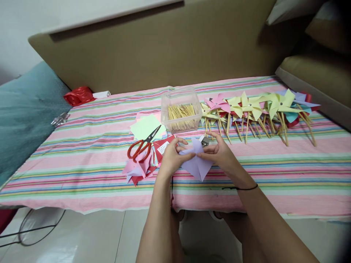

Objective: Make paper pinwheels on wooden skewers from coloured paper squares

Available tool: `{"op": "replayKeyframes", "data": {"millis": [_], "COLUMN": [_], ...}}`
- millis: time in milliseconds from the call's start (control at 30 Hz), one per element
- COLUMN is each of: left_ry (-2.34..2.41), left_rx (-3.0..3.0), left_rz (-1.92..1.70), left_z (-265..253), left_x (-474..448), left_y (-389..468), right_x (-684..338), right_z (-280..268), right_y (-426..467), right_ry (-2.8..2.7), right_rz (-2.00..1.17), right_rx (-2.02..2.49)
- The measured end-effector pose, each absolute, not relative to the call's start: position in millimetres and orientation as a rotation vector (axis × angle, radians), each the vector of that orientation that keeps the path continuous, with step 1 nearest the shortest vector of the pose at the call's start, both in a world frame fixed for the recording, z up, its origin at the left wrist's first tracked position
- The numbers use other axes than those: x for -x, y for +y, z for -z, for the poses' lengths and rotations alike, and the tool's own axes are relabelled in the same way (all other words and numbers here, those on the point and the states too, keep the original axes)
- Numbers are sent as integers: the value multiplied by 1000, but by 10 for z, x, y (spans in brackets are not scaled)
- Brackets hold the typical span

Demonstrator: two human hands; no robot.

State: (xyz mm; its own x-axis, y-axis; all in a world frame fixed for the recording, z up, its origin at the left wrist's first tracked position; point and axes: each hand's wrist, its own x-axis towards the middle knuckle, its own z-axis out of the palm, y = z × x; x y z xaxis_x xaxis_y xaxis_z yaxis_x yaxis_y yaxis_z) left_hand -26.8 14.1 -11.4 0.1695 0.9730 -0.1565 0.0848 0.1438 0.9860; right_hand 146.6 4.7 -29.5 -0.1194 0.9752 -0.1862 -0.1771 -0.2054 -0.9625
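Observation:
A lavender paper pinwheel (199, 168) with cut, pointed blades is held over the striped cloth near its front edge. My left hand (173, 155) pinches it from the left, with the thumb near its middle. From the other side my right hand (218, 151) grips it, the two thumbs almost meeting at the centre. Just behind the paper, a small shiny metal piece (204, 141) shows partly between the fingers; its kind is unclear. Beside my left hand lie a red packet (160, 148) with a white label and red-handled scissors (144, 144).
A clear plastic box (181, 126) of thin wooden sticks stands behind my hands. Finished pinwheels (250, 105) on sticks are heaped at right. Square paper sheets (145, 126) and cut paper pieces (138, 167) lie left. A red plastic bag (79, 96) sits at far left.

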Motion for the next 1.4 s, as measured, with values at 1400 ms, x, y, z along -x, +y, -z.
{"op": "replayKeyframes", "data": {"millis": [1400], "left_ry": [1309], "left_rx": [-209], "left_rz": [-1672], "left_z": [169], "left_x": [36], "left_y": [251], "right_x": [-1276], "right_z": [245], "right_y": [-26], "right_ry": [-1177], "right_rz": [-1415], "right_rx": [884]}}
